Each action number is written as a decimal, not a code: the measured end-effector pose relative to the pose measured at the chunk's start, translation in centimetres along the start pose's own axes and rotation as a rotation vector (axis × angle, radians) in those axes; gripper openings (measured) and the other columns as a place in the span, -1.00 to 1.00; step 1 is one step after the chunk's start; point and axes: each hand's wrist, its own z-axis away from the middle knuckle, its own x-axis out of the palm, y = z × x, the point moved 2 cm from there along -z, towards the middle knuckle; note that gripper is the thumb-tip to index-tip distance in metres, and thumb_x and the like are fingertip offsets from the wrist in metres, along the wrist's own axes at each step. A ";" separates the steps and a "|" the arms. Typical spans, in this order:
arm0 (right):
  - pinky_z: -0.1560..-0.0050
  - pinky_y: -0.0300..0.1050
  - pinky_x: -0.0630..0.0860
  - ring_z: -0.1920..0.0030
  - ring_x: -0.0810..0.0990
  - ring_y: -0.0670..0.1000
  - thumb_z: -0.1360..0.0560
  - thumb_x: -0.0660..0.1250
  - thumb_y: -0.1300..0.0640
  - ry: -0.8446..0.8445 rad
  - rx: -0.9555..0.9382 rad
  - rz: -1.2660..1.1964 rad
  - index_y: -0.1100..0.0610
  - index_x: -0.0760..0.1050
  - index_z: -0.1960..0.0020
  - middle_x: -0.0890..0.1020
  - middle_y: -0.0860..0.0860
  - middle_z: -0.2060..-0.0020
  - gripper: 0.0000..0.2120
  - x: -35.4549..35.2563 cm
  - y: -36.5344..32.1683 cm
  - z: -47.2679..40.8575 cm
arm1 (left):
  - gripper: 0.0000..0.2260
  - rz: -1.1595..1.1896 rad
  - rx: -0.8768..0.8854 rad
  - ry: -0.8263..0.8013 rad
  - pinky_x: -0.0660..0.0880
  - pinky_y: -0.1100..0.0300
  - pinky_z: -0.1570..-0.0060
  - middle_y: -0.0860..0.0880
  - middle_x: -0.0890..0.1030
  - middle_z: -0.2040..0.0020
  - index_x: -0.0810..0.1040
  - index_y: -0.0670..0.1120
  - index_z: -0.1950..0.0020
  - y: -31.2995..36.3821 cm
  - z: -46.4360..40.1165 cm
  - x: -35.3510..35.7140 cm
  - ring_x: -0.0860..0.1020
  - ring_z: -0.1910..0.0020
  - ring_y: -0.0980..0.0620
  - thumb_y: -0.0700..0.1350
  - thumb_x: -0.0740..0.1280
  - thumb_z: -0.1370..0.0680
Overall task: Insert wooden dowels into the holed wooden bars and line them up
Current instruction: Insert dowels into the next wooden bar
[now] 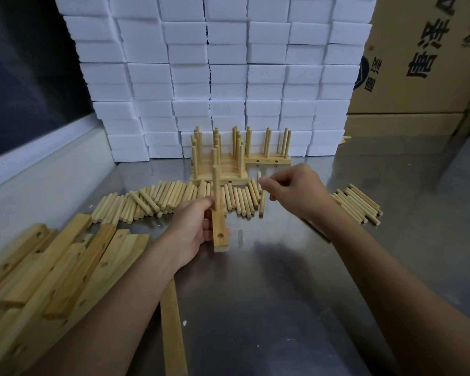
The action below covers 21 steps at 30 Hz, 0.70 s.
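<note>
My left hand (194,229) grips a short holed wooden bar (219,238) just above the metal table. One dowel (215,185) stands upright in the bar's far end, and an empty hole shows near its near end. To the right, my right hand (296,189) pinches a single dowel (259,177) between thumb and fingers, roughly upright, over the row of loose dowels (160,199). Finished bars with upright dowels (219,169) stand in rows behind, with one more (267,159) to their right.
A heap of holed bars (52,267) lies at the left, and a single bar (173,321) lies under my left forearm. A second bunch of dowels (360,203) lies at the right. Stacked white foam blocks (215,77) and cardboard boxes (418,63) close off the back.
</note>
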 end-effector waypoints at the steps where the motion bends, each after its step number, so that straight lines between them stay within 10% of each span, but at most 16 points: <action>1: 0.43 -0.34 0.43 0.46 0.41 -0.10 -0.59 0.32 -0.08 0.001 -0.002 -0.004 0.18 0.68 0.15 0.68 0.19 0.26 -0.64 0.0 0.0 0.0 | -0.81 -0.001 0.000 -0.003 0.54 0.14 0.49 0.00 0.58 0.46 0.59 -0.24 0.00 0.0 0.0 0.0 0.56 0.53 -0.02 -0.13 0.27 -0.64; 16: 0.51 -0.46 0.34 0.61 0.38 -0.20 -0.58 0.34 0.08 0.002 0.005 -0.157 0.17 0.67 0.28 0.66 0.00 0.41 -0.69 -0.3 -1.1 0.5 | -0.81 0.009 0.002 -0.001 0.54 0.14 0.49 -0.01 0.56 0.48 0.59 -0.25 -0.01 -0.1 0.0 -0.1 0.55 0.52 -0.04 -0.13 0.30 -0.63; 21: 0.31 -0.26 0.55 0.31 0.63 -0.12 -0.55 0.32 0.14 -0.004 0.028 -0.157 0.01 0.62 0.02 0.69 -0.04 0.29 -0.89 -0.3 -1.3 0.4 | -0.82 0.015 0.003 0.006 0.54 0.14 0.49 -0.01 0.58 0.46 0.60 -0.24 0.02 -0.1 -0.1 -0.1 0.55 0.52 -0.03 -0.14 0.30 -0.63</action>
